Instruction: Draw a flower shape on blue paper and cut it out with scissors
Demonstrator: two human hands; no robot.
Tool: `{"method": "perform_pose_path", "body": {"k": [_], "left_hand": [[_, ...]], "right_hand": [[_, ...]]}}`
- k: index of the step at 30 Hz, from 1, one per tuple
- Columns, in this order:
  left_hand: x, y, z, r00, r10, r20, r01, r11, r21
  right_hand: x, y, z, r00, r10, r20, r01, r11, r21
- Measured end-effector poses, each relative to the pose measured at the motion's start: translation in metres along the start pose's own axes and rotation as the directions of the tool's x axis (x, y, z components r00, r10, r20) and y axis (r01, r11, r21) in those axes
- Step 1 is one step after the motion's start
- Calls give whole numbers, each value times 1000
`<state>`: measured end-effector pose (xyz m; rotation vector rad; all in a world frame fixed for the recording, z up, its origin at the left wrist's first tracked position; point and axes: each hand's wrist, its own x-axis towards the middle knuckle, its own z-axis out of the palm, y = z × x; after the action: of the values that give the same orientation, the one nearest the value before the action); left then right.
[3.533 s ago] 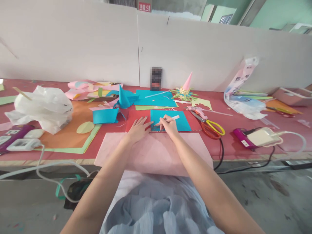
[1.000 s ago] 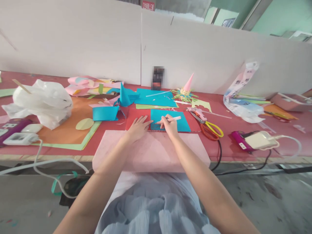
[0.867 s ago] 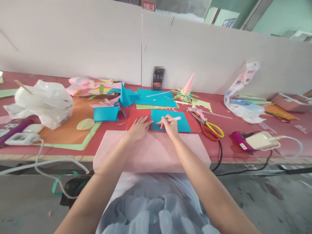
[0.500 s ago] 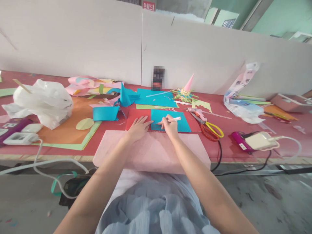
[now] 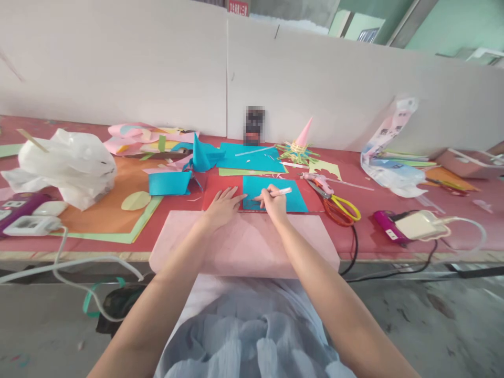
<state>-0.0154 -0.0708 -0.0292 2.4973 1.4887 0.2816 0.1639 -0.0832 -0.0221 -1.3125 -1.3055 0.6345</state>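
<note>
In the head view a blue sheet of paper lies on a red sheet at the table's front. My right hand is closed round a white pen, its lower end hidden behind my fingers at the blue sheet. My left hand lies flat with fingers spread on the red sheet, its fingertips near the blue sheet's left edge. To the right are a pink glue gun and scissors with yellow and red handles.
A folded blue paper piece and a blue paper cone stand to the left. Behind sits a pink cone with a fringed base. A white plastic bag lies far left, a power strip on the right.
The view has shifted very slightly. Both hands stay in nearly the same place, and the pen has barely moved.
</note>
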Motion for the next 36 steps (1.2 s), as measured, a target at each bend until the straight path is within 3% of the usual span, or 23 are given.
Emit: {"method": "perform_pose_path", "body": {"k": [5, 18, 25, 36], "left_hand": [[0, -1, 2, 1000, 6, -10, -6, 1000, 8], [0, -1, 3, 1000, 14, -25, -14, 1000, 9], [0, 0, 2, 1000, 10, -14, -10, 1000, 7], [1, -2, 3, 1000, 22, -19, -22, 1000, 1]], "right_hand": [[0, -1, -1, 998, 39, -58, -39, 999, -5], [2, 7, -1, 996, 57, -74, -54, 998, 35], [0, -1, -2, 996, 71, -59, -67, 996, 54], [2, 6, -1, 993, 26, -112, -19, 998, 64]]}}
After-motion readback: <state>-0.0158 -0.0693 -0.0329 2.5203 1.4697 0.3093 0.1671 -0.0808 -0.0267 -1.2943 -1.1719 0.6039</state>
